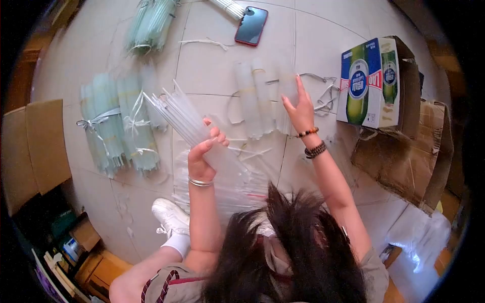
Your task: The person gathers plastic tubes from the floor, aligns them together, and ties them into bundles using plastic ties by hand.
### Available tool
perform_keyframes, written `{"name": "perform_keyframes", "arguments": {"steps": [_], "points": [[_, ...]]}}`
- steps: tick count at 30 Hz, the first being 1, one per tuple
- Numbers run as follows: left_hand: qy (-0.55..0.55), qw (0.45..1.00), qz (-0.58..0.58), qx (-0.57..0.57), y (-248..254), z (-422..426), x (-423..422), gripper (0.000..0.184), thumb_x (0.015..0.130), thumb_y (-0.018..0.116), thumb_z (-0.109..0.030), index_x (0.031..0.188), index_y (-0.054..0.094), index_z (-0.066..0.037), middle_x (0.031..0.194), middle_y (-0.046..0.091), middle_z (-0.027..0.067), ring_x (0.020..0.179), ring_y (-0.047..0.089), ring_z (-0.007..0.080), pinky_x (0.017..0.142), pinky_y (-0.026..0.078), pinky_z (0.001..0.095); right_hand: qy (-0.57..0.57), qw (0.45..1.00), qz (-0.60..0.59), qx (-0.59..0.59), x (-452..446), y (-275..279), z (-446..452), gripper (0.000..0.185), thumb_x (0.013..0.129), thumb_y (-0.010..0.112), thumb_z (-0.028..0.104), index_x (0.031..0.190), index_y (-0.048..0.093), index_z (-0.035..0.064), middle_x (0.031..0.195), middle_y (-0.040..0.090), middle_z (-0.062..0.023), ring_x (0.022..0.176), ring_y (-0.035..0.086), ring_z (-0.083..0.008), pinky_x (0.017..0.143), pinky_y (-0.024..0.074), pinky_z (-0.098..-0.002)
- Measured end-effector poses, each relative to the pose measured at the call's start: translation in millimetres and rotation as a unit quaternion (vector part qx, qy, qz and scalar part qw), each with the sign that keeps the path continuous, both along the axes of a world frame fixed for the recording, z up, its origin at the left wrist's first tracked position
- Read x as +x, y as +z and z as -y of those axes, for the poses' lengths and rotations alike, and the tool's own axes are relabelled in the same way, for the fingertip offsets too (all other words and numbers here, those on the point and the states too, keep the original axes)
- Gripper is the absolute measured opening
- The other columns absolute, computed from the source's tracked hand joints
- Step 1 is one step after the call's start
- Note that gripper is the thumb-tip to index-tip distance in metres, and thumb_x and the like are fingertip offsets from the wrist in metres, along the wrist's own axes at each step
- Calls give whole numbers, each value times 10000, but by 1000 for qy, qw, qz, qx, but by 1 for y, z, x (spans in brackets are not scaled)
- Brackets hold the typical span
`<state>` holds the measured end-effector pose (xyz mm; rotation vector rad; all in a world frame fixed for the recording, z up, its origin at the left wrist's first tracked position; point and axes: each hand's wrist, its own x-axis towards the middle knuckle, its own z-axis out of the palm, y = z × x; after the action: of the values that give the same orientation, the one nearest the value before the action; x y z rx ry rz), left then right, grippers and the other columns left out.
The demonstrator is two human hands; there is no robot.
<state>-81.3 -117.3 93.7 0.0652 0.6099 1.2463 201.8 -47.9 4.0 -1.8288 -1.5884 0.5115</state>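
Loose clear strips [182, 120] were clasped midway in the left hand [202, 160], apparently to keep them together. The right hand [302, 112] was held partly open at a blurred translucent bundle [287, 76], seemingly steadying it beside others [248, 103] laid parallel on the floor [204, 70].

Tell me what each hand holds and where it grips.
The left hand grips a bunch of clear plastic tubes near the middle. The right hand is at a blurred bundle; a grip cannot be told.
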Motion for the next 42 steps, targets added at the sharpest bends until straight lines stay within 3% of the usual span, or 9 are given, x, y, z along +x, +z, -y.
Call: {"name": "perform_keyframes", "arguments": {"steps": [3, 6, 10, 14, 21, 26, 33, 39, 42], "points": [[15, 1000, 4, 2, -3, 4, -17, 613, 733, 655, -38, 1283, 392, -101, 934, 481, 38, 835, 493, 183, 830, 439, 347, 12, 988, 99, -120, -3, -10, 14, 731, 831, 715, 315, 1468, 379, 192, 1061, 593, -210, 1005, 563, -353, 900, 454, -430], [43, 999, -6, -5, -1, 8, -36, 576, 746, 642, -20, 1265, 405, -101, 938, 476, 42, 855, 486, 184, 837, 440, 350, -28, 946, 321, 35, -15, 1, 9, 642, 845, 701, 310, 1417, 450, 160, 1121, 565, -238, 1092, 519, -368, 982, 397, -454], [85, 996, -20, 6, 0, 10, -62, 584, 730, 652, -27, 1256, 410, -105, 930, 477, 38, 855, 485, 183, 830, 439, 353, 77, 983, 92, 141, -69, 51, -30, 499, 843, 700, 266, 1274, 547, 68, 1177, 574, -193, 1145, 513, -342, 988, 399, -450], [114, 993, -11, 26, 2, 21, -90, 598, 714, 656, -37, 1255, 411, -105, 924, 478, 40, 851, 485, 186, 830, 438, 357, 245, 939, -225, -87, -186, 32, -69, 442, 844, 695, 270, 1180, 593, 2, 1083, 646, -178, 980, 632, -312, 855, 518, -409], [153, 987, -52, 13, 5, 44, -130, 631, 705, 656, -50, 1279, 398, -103, 907, 475, 40, 836, 476, 182, 831, 425, 358, 250, 917, -63, -306, -372, -1, -115, 769, 686, 775, 449, 1205, 533, -65, 1124, 621, -232, 1060, 611, -354, 900, 513, -421], [167, 984, -53, -21, 3, 49, -141, 647, 695, 658, -46, 1284, 394, -93, 901, 465, 37, 817, 461, 169, 819, 413, 348, 122, 963, 64, -233, -414, -6, -110, 787, 647, 803, 431, 1205, 518, -44, 1194, 561, -226, 1080, 593, -355, 898, 519, -408], [147, 986, -76, -7, -3, 49, -132, 631, 707, 644, -35, 1288, 395, -35, 893, 500, 59, 826, 511, 187, 808, 442, 337, 149, 833, -263, -463, -317, 7, -147, 324, 626, 761, 310, 840, 684, 80, 797, 612, -28, 642, 537, -158, 544, 407, -330], [88, 985, -145, -25, 3, 31, -103, 655, 706, 646, -41, 1302, 377, -77, 964, 488, 68, 855, 508, 194, 838, 453, 354, 362, 613, -615, -338, -228, 47, -104, 458, 794, 588, 152, 1226, 544, 9, 1062, 661, -118, 966, 632, -194, 930, 483, -356], [30, 975, -215, -53, 21, 13, -79, 561, 713, 661, -23, 1249, 495, -46, 985, 589, 87, 902, 584, 215, 848, 480, 348, 347, 546, -677, -350, -164, 71, -80, 374, 822, 613, 132, 1144, 560, -49, 1121, 658, -159, 984, 652, -230, 897, 515, -382]]}}
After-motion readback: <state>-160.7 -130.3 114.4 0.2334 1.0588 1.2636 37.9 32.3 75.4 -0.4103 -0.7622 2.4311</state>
